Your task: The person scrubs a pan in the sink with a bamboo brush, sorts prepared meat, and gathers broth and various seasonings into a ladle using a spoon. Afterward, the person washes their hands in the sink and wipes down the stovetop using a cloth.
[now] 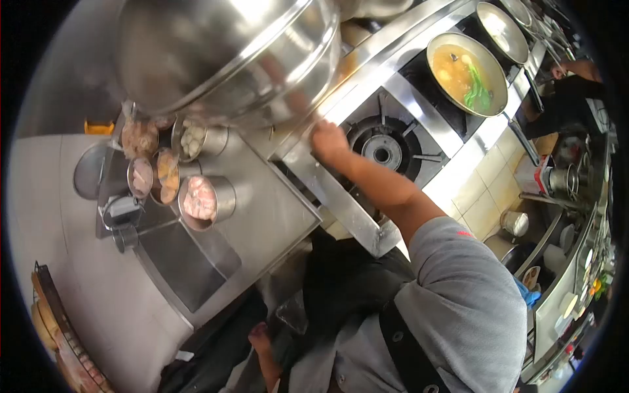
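Note:
My right hand [329,141] reaches over the stove's front edge, beside the lower right side of a large steel vessel [223,59]. Its fingers look curled, but they are blurred and what they hold is hidden. Just right of it is an unlit burner [381,153]. My left hand [260,335] is low by the dark apron, small in view; its fingers look bent, and whether it holds anything does not show. A pan [452,78] with orange-brown broth and green leaves stands on the stove beyond the burner.
Steel containers of pale meat [200,200], white balls [192,139] and orange pieces [168,177] stand on the steel counter [268,209]. A second pan [501,33] is at the upper right, near another person's arm [583,69]. Pan handles stick out over the stove's front edge.

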Action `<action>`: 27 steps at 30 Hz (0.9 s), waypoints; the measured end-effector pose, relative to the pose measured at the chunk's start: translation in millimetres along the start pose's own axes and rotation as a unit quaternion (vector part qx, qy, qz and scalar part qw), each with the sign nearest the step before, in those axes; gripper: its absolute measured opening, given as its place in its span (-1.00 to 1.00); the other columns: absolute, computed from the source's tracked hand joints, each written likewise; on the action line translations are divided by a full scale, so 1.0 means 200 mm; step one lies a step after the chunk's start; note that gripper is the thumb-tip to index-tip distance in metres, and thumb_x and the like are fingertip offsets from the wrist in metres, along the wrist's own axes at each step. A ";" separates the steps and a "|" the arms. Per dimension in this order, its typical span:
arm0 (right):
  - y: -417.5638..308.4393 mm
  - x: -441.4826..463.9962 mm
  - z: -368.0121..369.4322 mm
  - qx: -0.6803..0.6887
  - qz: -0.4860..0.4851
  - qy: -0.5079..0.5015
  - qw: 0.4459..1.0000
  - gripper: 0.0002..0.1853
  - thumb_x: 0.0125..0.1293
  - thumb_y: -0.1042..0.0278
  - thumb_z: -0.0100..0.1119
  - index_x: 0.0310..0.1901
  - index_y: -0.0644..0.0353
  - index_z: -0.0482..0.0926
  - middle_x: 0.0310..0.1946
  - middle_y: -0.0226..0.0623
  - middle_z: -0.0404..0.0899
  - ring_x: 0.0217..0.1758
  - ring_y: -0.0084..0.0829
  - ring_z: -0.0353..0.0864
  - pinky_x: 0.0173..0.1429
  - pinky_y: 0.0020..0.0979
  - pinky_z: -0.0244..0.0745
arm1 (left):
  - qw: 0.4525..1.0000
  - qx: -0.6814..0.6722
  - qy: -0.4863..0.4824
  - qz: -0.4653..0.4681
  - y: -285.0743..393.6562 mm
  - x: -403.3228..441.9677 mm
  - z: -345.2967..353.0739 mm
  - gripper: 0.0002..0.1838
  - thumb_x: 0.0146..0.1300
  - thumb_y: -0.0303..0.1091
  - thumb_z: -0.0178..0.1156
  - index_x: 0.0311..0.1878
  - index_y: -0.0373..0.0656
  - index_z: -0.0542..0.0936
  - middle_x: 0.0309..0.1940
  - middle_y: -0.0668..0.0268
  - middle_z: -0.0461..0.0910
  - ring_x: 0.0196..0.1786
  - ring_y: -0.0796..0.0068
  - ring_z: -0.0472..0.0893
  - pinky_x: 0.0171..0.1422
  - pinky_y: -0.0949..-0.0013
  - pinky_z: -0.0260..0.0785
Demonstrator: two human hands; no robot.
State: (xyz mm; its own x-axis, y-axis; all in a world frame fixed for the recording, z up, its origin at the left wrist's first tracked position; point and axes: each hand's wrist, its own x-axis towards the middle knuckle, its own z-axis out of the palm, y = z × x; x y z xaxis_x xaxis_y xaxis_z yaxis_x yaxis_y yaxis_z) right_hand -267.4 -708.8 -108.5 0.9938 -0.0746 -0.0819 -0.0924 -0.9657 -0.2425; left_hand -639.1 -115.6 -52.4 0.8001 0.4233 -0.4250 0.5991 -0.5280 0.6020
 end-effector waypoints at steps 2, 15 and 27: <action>-0.03 -0.02 0.07 0.025 0.052 0.027 0.998 -0.75 0.17 0.33 0.04 -0.23 0.19 0.68 -0.03 -0.16 0.49 0.13 -0.19 0.39 0.12 -0.22 0.29 | 0.992 0.104 -0.009 0.065 0.04 -0.07 0.01 -0.72 0.21 -0.27 0.05 -0.35 -0.27 0.66 -0.45 0.01 0.61 -0.38 0.38 0.59 -0.26 0.32 0.41; -0.05 -1.36 0.15 0.049 -0.208 0.098 0.972 -0.60 0.17 0.27 0.06 -0.01 0.35 0.52 0.05 -0.08 0.42 0.11 -0.10 0.37 0.23 -0.17 0.30 | 0.956 0.212 -0.157 0.128 -0.01 -0.13 0.18 -0.78 0.27 -0.31 0.02 -0.27 -0.08 0.67 -0.40 0.19 0.64 -0.32 0.18 0.63 -0.24 0.17 0.45; -0.25 -0.64 0.27 -0.115 -0.058 0.124 0.984 -0.76 0.14 0.26 0.03 -0.35 0.13 0.68 -0.10 -0.25 0.52 0.01 -0.27 0.43 -0.09 -0.29 0.32 | 0.972 0.205 -0.112 0.035 0.17 0.13 0.11 -0.67 0.16 -0.12 0.11 -0.32 -0.22 0.65 -0.41 0.06 0.63 -0.21 0.02 0.63 -0.18 0.11 0.41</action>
State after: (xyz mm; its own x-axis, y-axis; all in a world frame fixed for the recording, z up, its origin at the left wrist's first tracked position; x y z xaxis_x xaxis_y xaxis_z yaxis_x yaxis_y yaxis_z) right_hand -394.0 -636.8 -137.0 0.9839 0.0089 0.1784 0.0108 -0.9999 -0.0097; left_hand -596.9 -139.0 -56.8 0.7986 0.2290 -0.5566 0.4676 -0.8184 0.3342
